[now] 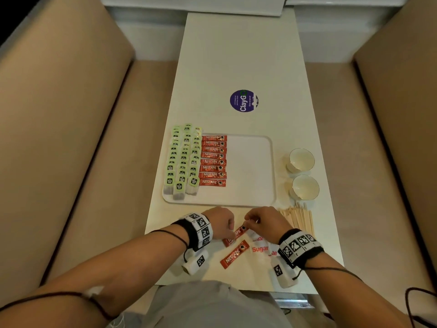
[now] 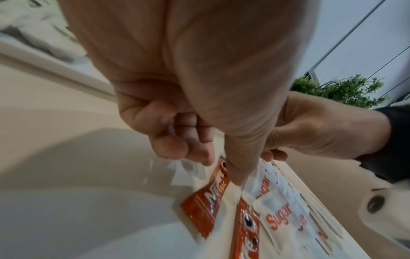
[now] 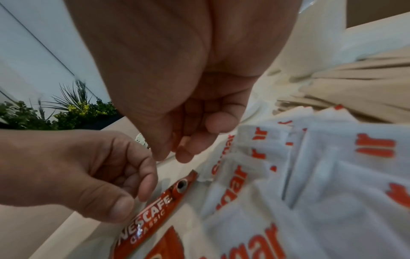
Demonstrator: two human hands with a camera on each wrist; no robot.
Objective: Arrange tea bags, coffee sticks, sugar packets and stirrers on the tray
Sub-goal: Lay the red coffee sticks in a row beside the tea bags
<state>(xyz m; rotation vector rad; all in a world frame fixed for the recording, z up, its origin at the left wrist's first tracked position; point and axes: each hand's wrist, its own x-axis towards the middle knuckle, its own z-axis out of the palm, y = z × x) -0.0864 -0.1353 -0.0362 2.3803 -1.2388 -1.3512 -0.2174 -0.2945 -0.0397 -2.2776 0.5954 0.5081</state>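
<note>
A white tray [image 1: 250, 171] holds rows of green tea bags [image 1: 183, 159] on its left and a column of red coffee sticks [image 1: 213, 160] beside them. Near the front edge, a loose coffee stick [image 1: 236, 234] [image 2: 210, 198] [image 3: 155, 206] lies slanted on the table. My left hand [image 1: 230, 229] [image 2: 221, 168] pinches its middle with thumb and forefinger. My right hand [image 1: 249, 222] [image 3: 172, 157] hovers with curled fingers just above the stick's far end, nothing between them. A second stick [image 1: 234, 254] lies nearer me. White sugar packets [image 1: 260, 249] [image 3: 310, 175] lie under my right wrist.
Wooden stirrers [image 1: 300, 218] fan out right of my right hand. Two white cups [image 1: 301, 159] [image 1: 305, 187] stand right of the tray. A round purple sticker [image 1: 244, 100] marks the table beyond. Tan benches [image 1: 82, 138] flank the narrow table.
</note>
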